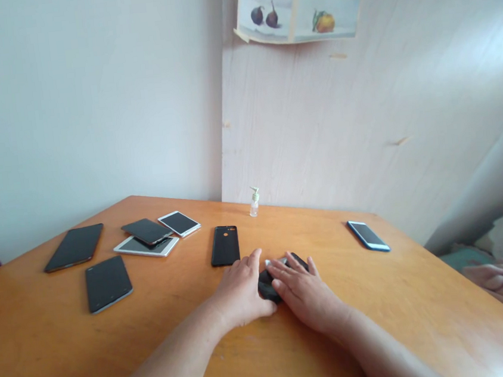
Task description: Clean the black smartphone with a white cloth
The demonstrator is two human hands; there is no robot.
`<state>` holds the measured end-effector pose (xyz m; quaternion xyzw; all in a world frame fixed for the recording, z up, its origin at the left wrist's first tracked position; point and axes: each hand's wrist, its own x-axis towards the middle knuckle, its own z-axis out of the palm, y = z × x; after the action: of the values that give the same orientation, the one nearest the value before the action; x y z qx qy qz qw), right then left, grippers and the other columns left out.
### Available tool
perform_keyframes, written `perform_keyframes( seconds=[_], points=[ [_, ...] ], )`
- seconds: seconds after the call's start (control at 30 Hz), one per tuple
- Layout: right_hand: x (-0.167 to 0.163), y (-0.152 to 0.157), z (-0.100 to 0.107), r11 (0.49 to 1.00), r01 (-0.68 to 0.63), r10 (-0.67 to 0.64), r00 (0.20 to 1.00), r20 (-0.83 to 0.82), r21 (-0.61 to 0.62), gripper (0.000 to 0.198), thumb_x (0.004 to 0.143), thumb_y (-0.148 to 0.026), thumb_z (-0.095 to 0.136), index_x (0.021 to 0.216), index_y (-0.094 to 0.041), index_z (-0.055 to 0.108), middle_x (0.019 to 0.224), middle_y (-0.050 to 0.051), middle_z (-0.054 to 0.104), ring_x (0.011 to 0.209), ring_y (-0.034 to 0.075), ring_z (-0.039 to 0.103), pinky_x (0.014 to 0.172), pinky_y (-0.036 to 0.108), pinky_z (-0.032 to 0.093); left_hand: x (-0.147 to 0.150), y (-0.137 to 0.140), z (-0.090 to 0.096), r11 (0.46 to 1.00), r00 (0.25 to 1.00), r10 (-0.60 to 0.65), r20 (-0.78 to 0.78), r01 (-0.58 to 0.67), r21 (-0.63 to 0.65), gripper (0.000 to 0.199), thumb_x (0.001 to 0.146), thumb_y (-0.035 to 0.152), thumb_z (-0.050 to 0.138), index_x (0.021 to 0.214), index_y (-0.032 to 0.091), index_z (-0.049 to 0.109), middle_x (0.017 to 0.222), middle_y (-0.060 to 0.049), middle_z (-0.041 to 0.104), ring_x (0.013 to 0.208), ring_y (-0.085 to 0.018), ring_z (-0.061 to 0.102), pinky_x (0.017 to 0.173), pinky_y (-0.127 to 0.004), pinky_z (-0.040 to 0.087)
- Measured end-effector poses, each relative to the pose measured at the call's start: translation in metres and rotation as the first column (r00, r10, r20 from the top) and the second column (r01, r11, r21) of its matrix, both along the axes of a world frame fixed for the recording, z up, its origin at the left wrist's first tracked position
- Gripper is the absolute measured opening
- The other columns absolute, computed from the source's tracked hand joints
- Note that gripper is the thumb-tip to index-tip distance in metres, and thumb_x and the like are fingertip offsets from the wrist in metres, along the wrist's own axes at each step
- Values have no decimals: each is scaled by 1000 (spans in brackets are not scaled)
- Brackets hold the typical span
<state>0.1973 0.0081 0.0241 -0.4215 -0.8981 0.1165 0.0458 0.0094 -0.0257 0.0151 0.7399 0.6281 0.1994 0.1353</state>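
In the head view a black phone (267,290) lies on the table in front of me, mostly covered by my hands. My left hand (240,290) holds it at its left side, thumb near the close edge and fingers toward the far edge. Across its top my right hand (305,291) lies flat with the fingers spread. Something small and white (281,261) shows by the right fingertips; I cannot tell what it is. Just beyond my left hand sits a black phone case (225,245) with a round hole near its top.
Left on the wooden table (171,329) are a dark tablet (75,247), a grey-edged tablet (107,283), a dark device (147,230) resting on a white tablet (132,246), and another white tablet (179,222). A pump bottle (254,203) stands behind; a blue-edged phone (368,236) lies right.
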Motion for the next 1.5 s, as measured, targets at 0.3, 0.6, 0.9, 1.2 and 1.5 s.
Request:
perform_keyframes(
  seconds=[0.3,0.6,0.9,1.2,1.5],
  points=[
    [15,24,-9,957,287,-290,953,90,44,56,101,-47,20,152,-27,28,159,4,25,148,35,8,106,75,6,-1,0,2,999,1000,1,7,-1,-37,111,59,48,72,150,13,20,141,-17,50,129,-35,46,103,-41,41],
    [8,-17,9,990,-120,125,990,64,-74,56,100,-48,21,152,-28,28,158,5,27,148,29,14,112,67,1,1,-2,9,1000,1000,11,-6,-11,-21,100,62,50,71,145,12,31,134,-19,55,123,-35,52,102,-42,42],
    [28,-8,17,994,109,-112,980,165,22,55,96,-34,32,148,-17,38,155,13,33,147,33,17,109,72,1,-2,-1,8,999,1000,-13,-5,13,-41,93,62,46,70,143,16,35,138,-15,52,124,-35,51,100,-41,42],
    [37,-8,21,989,133,-142,973,183,56,52,97,-33,29,144,-16,44,149,17,42,143,37,25,106,76,5,-4,-1,7,998,1000,-25,-3,24,-49,89,64,47,72,142,19,38,140,-14,51,127,-33,49,103,-39,40],
    [21,-39,28,972,-234,235,970,62,-27,52,97,-30,30,148,-25,38,152,7,41,144,26,29,117,60,9,-6,2,5,998,999,-50,21,51,-32,80,67,48,72,136,19,44,133,-13,56,122,-32,53,100,-37,43]
  ],
)
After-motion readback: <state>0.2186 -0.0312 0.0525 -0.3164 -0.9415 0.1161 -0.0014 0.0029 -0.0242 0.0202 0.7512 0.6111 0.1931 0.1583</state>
